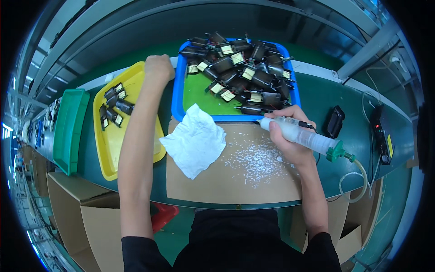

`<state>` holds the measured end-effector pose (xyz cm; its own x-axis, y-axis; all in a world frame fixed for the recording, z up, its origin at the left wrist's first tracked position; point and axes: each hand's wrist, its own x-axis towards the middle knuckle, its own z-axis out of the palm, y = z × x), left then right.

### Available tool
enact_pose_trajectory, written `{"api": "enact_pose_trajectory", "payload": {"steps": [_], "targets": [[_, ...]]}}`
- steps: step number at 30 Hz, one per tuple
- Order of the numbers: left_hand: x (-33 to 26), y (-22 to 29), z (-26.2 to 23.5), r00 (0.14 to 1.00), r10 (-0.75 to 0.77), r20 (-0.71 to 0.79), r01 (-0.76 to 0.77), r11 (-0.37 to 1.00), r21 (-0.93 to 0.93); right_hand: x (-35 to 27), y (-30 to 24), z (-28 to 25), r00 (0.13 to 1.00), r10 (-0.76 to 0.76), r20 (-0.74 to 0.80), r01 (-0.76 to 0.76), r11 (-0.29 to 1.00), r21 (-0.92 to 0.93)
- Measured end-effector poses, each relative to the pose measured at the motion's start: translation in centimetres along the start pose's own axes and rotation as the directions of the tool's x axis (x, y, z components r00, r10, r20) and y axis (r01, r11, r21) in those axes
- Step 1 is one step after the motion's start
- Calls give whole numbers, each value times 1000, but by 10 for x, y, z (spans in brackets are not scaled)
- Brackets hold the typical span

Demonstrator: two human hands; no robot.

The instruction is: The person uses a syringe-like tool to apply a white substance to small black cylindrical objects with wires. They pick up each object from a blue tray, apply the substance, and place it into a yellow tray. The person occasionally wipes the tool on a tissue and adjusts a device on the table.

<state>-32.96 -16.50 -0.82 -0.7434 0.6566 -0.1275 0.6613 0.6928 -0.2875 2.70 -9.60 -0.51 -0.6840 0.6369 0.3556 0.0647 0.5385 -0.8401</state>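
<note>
My right hand (292, 131) is wrapped round a glue dispensing syringe (319, 142) with white contents and a green cap, its nozzle pointing left by the blue tray's near edge. At the far edge of the yellow tray (109, 156) my left hand (158, 69) is curled closed; its fingertips and anything in them are hidden. Several small black motors (124, 106) with pale yellow pads and wires lie in the yellow tray. Many more motors (262, 79) are heaped in the blue tray (178, 97), which has a green bottom.
A crumpled white cloth (195, 140) lies on a brown cardboard sheet (204, 190) spattered with white specks. Clear tubing (364, 174) runs from the syringe on the right, near a black controller box (379, 131) and a black object (335, 121). A green tray (68, 131) stands left.
</note>
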Motion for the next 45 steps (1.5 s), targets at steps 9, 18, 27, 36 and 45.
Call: {"api": "enact_pose_trajectory", "payload": {"steps": [9, 18, 27, 36, 45], "targets": [[11, -13, 10, 988, -133, 74, 149, 950, -276, 1, -8, -9, 1000, 20, -10, -20, 999, 50], [-68, 3, -28, 730, -332, -597, -443, 434, -784, -4, -10, -11, 998, 61, 31, -63, 996, 68], [-120, 31, -2, 957, 2, -289, -104, -931, -351, -1, -6, 2, 946, 283, 156, -276, 959, -69], [-152, 61, 10, 923, 219, -316, 47, -880, -473, -2, 6, 4, 976, 214, 36, -216, 974, 66], [-162, 70, 4, 876, 420, -239, 225, -792, -567, -2, 3, 6, 980, 190, 51, -196, 969, 149]]}}
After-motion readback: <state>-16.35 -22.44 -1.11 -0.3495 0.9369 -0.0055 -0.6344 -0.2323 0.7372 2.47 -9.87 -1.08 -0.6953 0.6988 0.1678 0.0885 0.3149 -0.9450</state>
